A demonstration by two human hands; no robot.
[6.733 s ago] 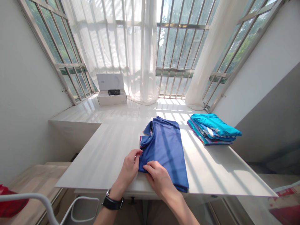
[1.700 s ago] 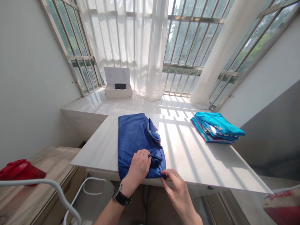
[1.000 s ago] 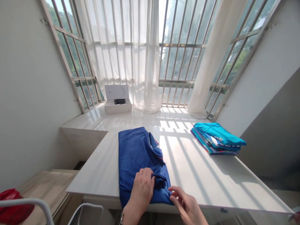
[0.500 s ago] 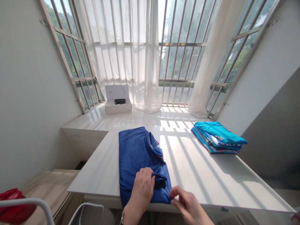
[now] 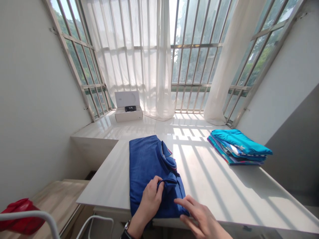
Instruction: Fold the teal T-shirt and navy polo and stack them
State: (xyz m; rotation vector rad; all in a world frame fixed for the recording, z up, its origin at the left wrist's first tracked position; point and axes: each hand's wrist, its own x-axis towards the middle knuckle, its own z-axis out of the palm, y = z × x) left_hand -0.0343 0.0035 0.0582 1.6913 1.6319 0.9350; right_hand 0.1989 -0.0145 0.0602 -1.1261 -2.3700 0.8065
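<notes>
A dark blue polo shirt lies partly folded at the front of the white table, its striped collar turned to the right. My left hand pinches a raised fold of the shirt near its middle, thumb and fingers closed on the cloth. By the shirt's lower right corner is my right hand, fingers apart, the index finger reaching over the fabric. Whether its fingertips touch the cloth is hard to tell. The shirt's lower edge reaches the table's front edge.
A stack of folded clothes, turquoise on top, sits at the right of the white table. An open white box holding a black device stands by the window. At lower left are a red item and a white metal frame.
My left hand has lifted the fold of cloth higher. My right hand has released the shirt's corner and spread its fingers. The view has shifted slightly.
</notes>
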